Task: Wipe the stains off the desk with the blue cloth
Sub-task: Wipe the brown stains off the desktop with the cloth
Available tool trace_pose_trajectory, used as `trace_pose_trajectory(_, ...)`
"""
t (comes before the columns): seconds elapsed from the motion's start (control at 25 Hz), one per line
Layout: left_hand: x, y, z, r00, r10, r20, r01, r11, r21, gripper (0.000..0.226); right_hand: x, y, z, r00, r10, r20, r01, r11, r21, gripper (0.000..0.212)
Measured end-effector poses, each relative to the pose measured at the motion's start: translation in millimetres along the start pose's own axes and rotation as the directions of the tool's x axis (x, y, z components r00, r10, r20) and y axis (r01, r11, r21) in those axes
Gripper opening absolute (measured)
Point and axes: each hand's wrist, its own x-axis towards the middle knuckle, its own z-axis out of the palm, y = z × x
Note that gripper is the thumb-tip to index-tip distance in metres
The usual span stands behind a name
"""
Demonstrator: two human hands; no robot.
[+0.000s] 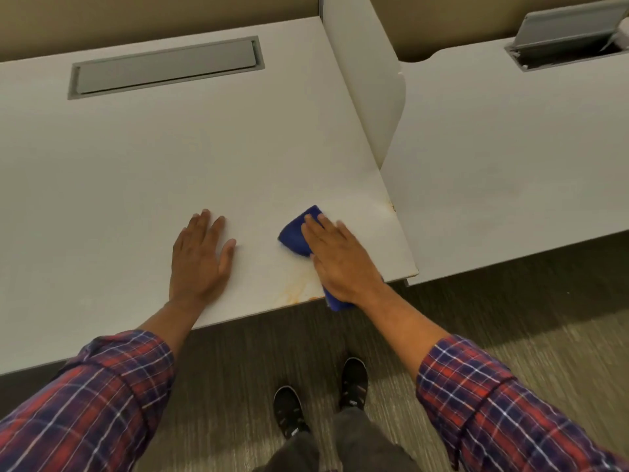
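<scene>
Your sleeves (85, 403) frame it: left hand (199, 260) flat on the desk (170, 158), fingers a bit spread. Right hand (340, 264) presses the cloth (295, 237) near the front right corner, fingers straight. Orange stain (296, 295) by the front edge isn't wiped off, so I'd say you're not done.

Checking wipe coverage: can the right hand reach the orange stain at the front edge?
Likely yes: the orange stain sits on bare desk right beside the right hand and blue cloth, nothing between.
</scene>
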Motion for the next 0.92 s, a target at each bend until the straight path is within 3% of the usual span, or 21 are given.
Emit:
trace_pose_trajectory(0.12,1,0,0,1.000,-0.003,-0.001,0.003,1.000,0.004,0.071,10,25,-10,0.992,0.123,-0.015,-0.123,0.992,0.005,0.060)
trace_pose_trajectory(0.24,1,-2,2,1.000,0.005,-0.003,-0.005,1.000,0.013,0.071,15,21,-7,0.988,0.154,-0.011,-0.154,0.988,-0.003,0.062)
trace_pose_trajectory(0.44,0,-4,4,1.000,0.009,-0.001,-0.009,0.999,-0.033,0.069,12,-52,8,1.000,0.009,0.019,-0.009,1.000,-0.024,0.062)
trace_pose_trajectory(0.56,1,-2,-3,0.999,-0.032,-0.016,0.027,0.969,-0.244,0.062,13,-98,21,0.991,-0.123,0.043,0.113,0.977,0.179,0.056)
trace_pose_trajectory(0.6,0,-4,-8,0.998,-0.055,-0.014,0.047,0.940,-0.339,0.059,15,-103,17,0.995,-0.082,0.057,0.056,0.930,0.365,0.052)
trace_pose_trajectory(0.68,-4,-19,-19,0.999,-0.039,0.018,0.042,0.919,-0.392,0.054,21,-93,-3,0.984,0.160,0.081,-0.169,0.673,0.720,0.046)
trace_pose_trajectory(0.72,-8,-29,-26,1.000,-0.007,0.025,0.015,0.940,-0.341,0.053,25,-78,-17,0.954,0.294,0.054,-0.217,0.557,0.802,0.043)
trace_pose_trajectory(0.76,-14,-44,-32,1.000,0.012,0.017,-0.007,0.963,-0.268,0.054,27,-61,-29,0.919,0.393,0.017,-0.234,0.514,0.825,0.042)
trace_pose_trajectory(0.84,-27,-76,-42,1.000,0.008,-0.013,-0.010,0.988,-0.152,0.058,28,-27,-46,0.886,0.461,-0.051,-0.242,0.555,0.796,0.041)
trace_pose_trajectory(0.92,-38,-95,-47,1.000,0.014,-0.017,-0.016,0.996,-0.086,0.063,23,-3,-51,0.898,0.438,-0.047,-0.272,0.635,0.723,0.042)
